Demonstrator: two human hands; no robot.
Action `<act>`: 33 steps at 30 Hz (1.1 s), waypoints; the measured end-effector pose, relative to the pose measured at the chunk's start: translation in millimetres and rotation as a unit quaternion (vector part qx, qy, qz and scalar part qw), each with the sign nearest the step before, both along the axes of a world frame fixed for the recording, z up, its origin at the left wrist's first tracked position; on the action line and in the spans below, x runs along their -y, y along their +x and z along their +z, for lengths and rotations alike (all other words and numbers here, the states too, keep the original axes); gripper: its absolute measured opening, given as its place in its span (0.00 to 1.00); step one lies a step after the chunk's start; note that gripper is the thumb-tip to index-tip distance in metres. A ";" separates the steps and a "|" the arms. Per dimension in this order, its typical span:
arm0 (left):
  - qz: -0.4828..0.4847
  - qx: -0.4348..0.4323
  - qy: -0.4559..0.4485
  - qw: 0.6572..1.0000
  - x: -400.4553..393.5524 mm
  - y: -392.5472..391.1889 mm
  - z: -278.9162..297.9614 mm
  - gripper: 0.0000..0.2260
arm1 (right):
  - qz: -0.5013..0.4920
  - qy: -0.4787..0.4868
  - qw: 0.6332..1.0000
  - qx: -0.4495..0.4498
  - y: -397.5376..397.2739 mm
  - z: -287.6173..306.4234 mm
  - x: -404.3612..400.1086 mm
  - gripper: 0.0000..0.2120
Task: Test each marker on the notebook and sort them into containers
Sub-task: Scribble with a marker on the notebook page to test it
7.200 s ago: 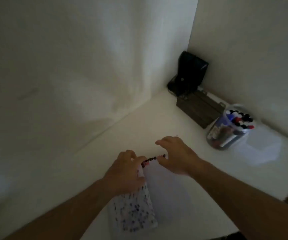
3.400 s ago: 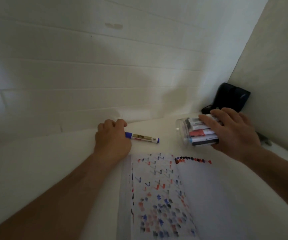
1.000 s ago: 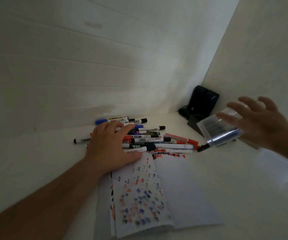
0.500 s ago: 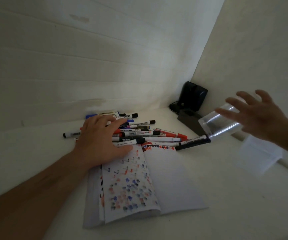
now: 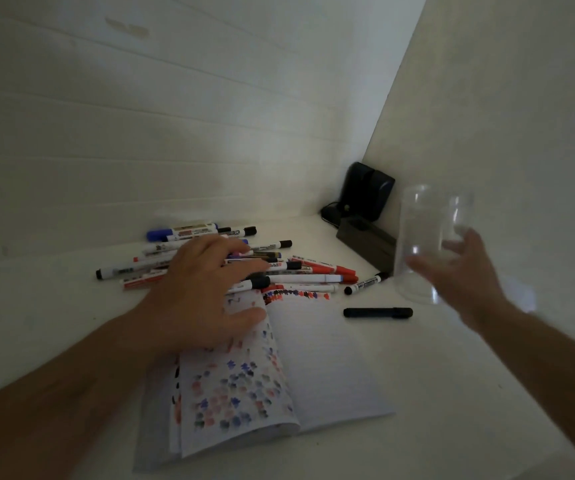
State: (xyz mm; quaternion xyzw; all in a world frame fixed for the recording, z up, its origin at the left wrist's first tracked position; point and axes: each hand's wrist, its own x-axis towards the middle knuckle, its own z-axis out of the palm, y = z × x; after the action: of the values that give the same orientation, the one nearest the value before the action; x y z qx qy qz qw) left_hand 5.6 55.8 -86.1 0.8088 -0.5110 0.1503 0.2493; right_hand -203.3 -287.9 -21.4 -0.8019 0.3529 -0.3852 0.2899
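Markers (image 5: 289,268) lie heaped crosswise under the left hand (image 5: 206,289), its fingers (image 5: 244,268) flat and spread. Right hand (image 5: 466,271), farther off, grips the clear jar (image 5: 424,237).

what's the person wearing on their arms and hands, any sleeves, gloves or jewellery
Nothing worn shows. The left hand and right hand are bare, with no gloves, rings or watch visible, and both forearms are uncovered to the frame edge, with no sleeves in view.

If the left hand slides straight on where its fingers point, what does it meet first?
The left hand already rests on the marker pile; it would likely push the red-capped markers first.
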 end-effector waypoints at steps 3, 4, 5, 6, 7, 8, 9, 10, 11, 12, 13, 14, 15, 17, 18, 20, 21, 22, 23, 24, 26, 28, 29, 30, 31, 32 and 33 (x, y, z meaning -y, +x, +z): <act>-0.042 -0.002 0.041 0.998 1.8 -9.5 -2.3 0.31 | -0.058 -0.093 0.993 -0.043 5.3 -25.0 -1.9 0.46; -0.048 -0.007 0.057 0.997 1.9 -10.8 -2.6 0.31 | -0.060 -0.097 0.993 -0.042 7.0 -29.4 -2.4 0.44; -0.052 -0.019 0.072 0.996 1.4 -11.2 -2.7 0.30 | -0.056 -0.090 0.994 -0.035 9.2 -32.5 -2.4 0.44; -0.055 -0.032 0.084 0.994 0.9 -11.2 -2.6 0.30 | -0.057 -0.079 0.995 -0.028 11.4 -33.9 -0.4 0.45; -0.060 -0.040 0.093 0.993 0.1 -11.2 -2.4 0.29 | -0.061 -0.069 0.996 -0.020 13.9 -34.6 1.8 0.46; -0.065 -0.042 0.100 0.992 -0.6 -11.2 -2.4 0.27 | -0.067 -0.057 0.996 -0.014 16.0 -35.3 3.9 0.46; -0.071 -0.041 0.105 0.991 -1.1 -11.0 -2.3 0.24 | -0.072 -0.040 0.997 -0.010 17.8 -35.8 4.8 0.46; -0.079 -0.040 0.109 0.990 -1.4 -10.9 -2.2 0.22 | -0.079 -0.019 0.997 -0.007 19.2 -35.7 4.6 0.44; -0.088 -0.042 0.111 0.989 -1.2 -10.9 -2.1 0.19 | -0.088 0.003 0.996 -0.006 20.8 -35.8 4.0 0.43; -0.096 -0.044 0.112 0.988 -0.7 -11.0 -2.2 0.17 | -0.096 0.028 0.995 -0.005 22.4 -36.9 3.8 0.41; -0.101 -0.047 0.112 0.987 -0.3 -11.4 -1.7 0.15 | -0.101 0.054 0.993 -0.003 23.7 -39.9 4.8 0.40; -0.103 -0.049 0.115 0.987 -0.2 -11.9 -1.1 0.15 | -0.103 0.077 0.992 -0.003 25.0 -43.2 6.4 0.42; -0.102 -0.052 0.122 0.986 -0.4 -13.3 0.4 0.16 | -0.108 0.094 0.990 -0.005 26.3 -45.2 7.3 0.44; -0.103 -0.053 0.132 0.984 -1.1 -15.9 1.7 0.18 | -0.108 0.125 0.986 -0.013 25.5 -47.9 8.4 0.48; -0.107 -0.052 0.133 0.984 -1.4 -18.0 3.1 0.19 | -0.099 0.141 0.985 -0.004 22.3 -48.6 6.2 0.47; -0.116 -0.050 0.147 0.981 -0.9 -24.5 5.2 0.19 | -0.063 0.190 0.979 0.041 9.5 -51.1 -7.1 0.41; -0.123 -0.047 0.159 0.979 0.2 -28.0 5.0 0.19 | -0.048 0.195 0.979 0.044 -0.3 -54.9 -15.8 0.37; -0.130 -0.043 0.170 0.976 1.9 -31.3 4.2 0.19 | -0.039 0.165 0.985 0.024 -11.4 -60.8 -24.7 0.34; -0.133 -0.042 0.183 0.973 3.6 -34.2 3.5 0.19 | -0.029 0.100 0.995 -0.007 -21.8 -64.3 -36.5 0.31; -0.134 -0.046 0.194 0.971 5.7 -36.2 3.1 0.19 | -0.002 0.016 0.999 -0.036 -28.6 -66.8 -46.5 0.28; -0.133 -0.061 0.204 0.968 10.1 -37.6 3.7 0.17 | 0.073 -0.170 0.973 -0.141 -29.7 -68.0 -53.9 0.22; -0.127 -0.072 0.203 0.968 15.0 -38.0 4.4 0.16 | 0.101 -0.278 0.903 -0.311 -21.7 -69.4 -49.6 0.22; -0.121 -0.078 0.203 0.968 17.3 -37.7 4.7 0.16 | 0.092 -0.293 0.880 -0.363 -17.8 -68.3 -46.5 0.23; -0.114 -0.077 0.205 0.969 19.6 -37.7 5.9 0.15 | 0.092 -0.297 0.866 -0.392 -15.9 -65.8 -43.3 0.22; -0.106 -0.066 0.209 0.970 22.4 -37.4 7.6 0.15 | 0.102 -0.293 0.861 -0.403 -13.5 -62.3 -40.9 0.20; -0.100 -0.045 0.209 0.972 25.7 -36.9 9.6 0.14 | 0.114 -0.292 0.856 -0.411 -9.4 -59.6 -39.2 0.18; -0.092 -0.027 0.203 0.974 29.4 -36.9 11.0 0.14 | 0.120 -0.296 0.846 -0.426 -5.8 -55.1 -40.5 0.16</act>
State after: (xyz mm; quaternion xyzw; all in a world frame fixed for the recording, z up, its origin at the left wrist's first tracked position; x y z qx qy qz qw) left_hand -31.3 26.4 -75.1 0.7955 -0.5966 -0.0019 0.1061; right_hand -209.1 -247.5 -76.5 -0.9710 0.2120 -0.0539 -0.0965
